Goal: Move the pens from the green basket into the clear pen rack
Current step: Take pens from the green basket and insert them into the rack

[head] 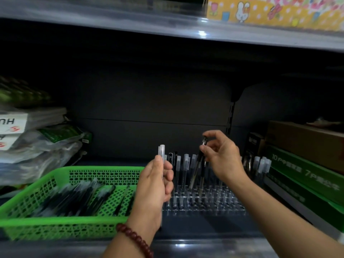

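Judging by the heap of slim black-and-clear pens [78,196] lying in the green plastic lattice basket [61,220] at lower left, most of the job is remaining; roughly a dozen standing pens [185,164] are filling the clear perforated pen rack [214,202] at lower centre. The right grip [221,155] is pinching a glossy black pen [197,164] slanting into the rack, and the left grip [154,185] is curling round an upright frosted-capped pen [161,151].

Green lattice-holed basket [61,220] at eight o'clock, black-and-clear pens [78,198] inside, clear pen rack [214,203] at five, dark red bracelet [135,239] at six, yellow rabbit-and-dot box [270,12] at one
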